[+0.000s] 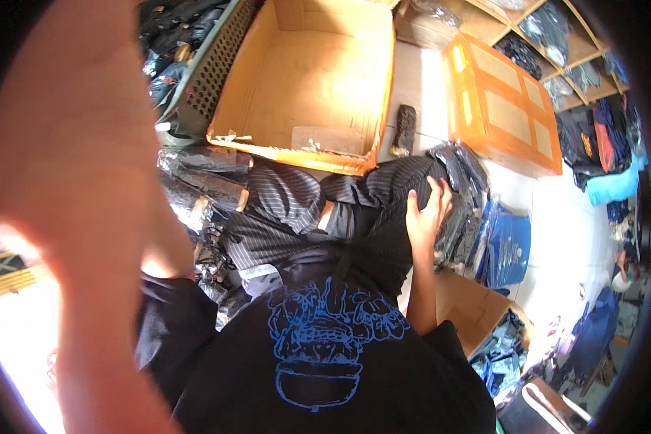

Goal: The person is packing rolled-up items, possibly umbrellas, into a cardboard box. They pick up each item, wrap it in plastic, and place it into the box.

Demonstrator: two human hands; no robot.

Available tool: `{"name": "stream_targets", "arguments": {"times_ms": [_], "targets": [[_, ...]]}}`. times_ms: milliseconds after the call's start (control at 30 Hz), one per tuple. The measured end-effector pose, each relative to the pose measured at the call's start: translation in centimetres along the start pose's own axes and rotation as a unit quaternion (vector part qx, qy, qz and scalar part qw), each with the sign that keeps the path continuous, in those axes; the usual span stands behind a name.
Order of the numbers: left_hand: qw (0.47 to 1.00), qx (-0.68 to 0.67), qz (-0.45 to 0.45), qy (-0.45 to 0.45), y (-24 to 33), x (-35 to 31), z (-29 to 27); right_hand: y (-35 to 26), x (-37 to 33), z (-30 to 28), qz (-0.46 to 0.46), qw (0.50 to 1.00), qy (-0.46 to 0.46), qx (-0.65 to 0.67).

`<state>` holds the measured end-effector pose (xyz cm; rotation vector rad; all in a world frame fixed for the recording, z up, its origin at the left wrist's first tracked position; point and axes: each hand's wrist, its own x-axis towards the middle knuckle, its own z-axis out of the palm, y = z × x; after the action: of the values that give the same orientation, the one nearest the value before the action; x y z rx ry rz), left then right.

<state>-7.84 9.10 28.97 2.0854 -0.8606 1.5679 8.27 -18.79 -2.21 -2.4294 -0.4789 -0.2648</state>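
My left hand [72, 130] is raised close to the camera on the left, large and blurred; its fingers cannot be made out. On my right knee, covered by dark pinstriped trousers [282, 195], rests my right hand [430, 213]. Its fingers are spread and nothing is in it. Just beyond my crossed legs stands an open cardboard box [304, 79], with little but a flap of card at its near side. A dark plastic-wrapped bundle [405, 130] lies on the floor beside that box.
Plastic-wrapped dark packets [202, 181] lie by my left leg, and more packets [466, 188] by my right. A perforated grey crate [206, 79], an orange-taped carton [503, 105], a blue package [506, 242] and a smaller cardboard box [466, 304] stand around. Wooden shelves [589, 50] hold wrapped goods.
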Motion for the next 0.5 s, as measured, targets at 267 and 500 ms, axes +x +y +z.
{"name": "stream_targets", "arguments": {"times_ms": [267, 500], "targets": [[0.835, -0.074, -0.515, -0.178, -10.6, -19.6, 9.5, -9.5, 6.6, 4.5, -0.183, 0.944, -0.129, 0.241], [0.537, -0.077, -0.553, -0.633, -15.2, -41.9, 11.1, -7.2, 12.8, 22.2, -0.281, 0.82, -0.482, -0.129]]}}
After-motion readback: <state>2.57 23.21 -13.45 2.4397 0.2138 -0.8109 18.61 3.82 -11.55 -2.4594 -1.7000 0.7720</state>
